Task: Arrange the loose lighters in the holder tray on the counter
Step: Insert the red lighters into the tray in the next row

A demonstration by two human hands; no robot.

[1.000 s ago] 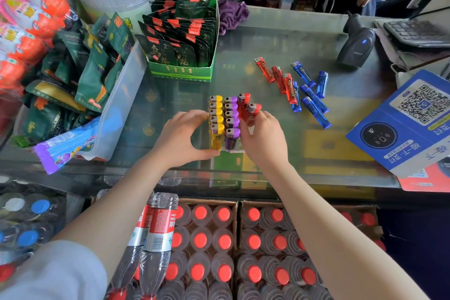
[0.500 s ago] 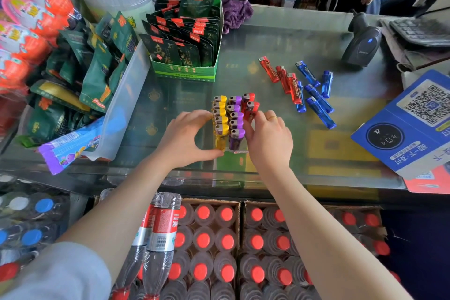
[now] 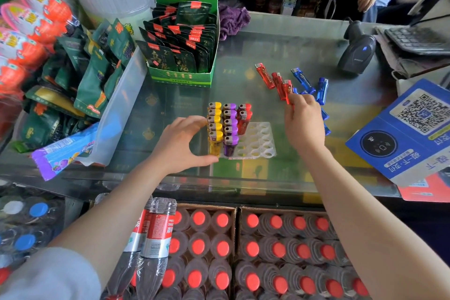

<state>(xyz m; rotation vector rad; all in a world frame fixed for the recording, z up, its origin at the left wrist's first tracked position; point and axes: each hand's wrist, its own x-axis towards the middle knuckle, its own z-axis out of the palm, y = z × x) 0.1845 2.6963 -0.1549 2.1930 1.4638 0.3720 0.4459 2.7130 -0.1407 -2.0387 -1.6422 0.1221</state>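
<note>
Fingers of the left hand (image 3: 181,145) curl round the near left corner of the holder tray (image 3: 261,140), thumb at the front edge and fingertips against the yellow lighters (image 3: 215,126), bracing it. Beside that column stand the purple lighters (image 3: 230,126), then two red ones (image 3: 244,117) at the far end of the third column; the sockets nearer in that column and all those to the right are empty.

At about one o'clock from the tray, the right hand (image 3: 303,122) pinches the near end of a red lighter (image 3: 287,90) lying in the loose pile. Its long axis runs roughly twelve to six, metal head pointing away. The empty third-column sockets lie at about eight o'clock from those fingers, so the right hand is plainly the nearer one for the carry, and the lighter would likely need turning upright.

Farther off, at two o'clock, the blue lighters (image 3: 322,89) lie scattered on the glass counter (image 3: 280,39).

Half a second earlier the right hand was at the tray's right side; it has since reached out to the pile, while the left hand has stayed put.
</note>
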